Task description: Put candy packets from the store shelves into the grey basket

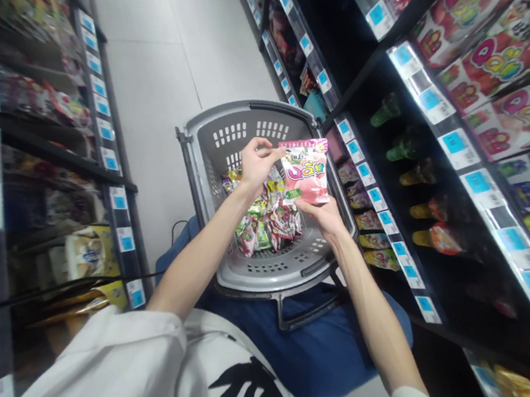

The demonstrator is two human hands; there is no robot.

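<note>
A pink and white bag of gummy candy (307, 176) is held over the right side of a grey shopping basket (257, 284). My left hand (257, 162) pinches the bag's upper left corner. Its lower edge is gripped by my right hand (322, 214), with the thumb at the front. Several small colourful snack packets (262, 230) lie inside the basket, partly hidden behind my left hand and wrist. The basket's black handle (312, 318) is folded down toward my body.
Shelves with price tags (124, 240) and snack bags line the left. On the right, a shelf holds large candy bags (496, 64), and bottle-shaped packs (435, 207) sit lower down. Grey floor tiles (151, 77) run ahead between the shelves.
</note>
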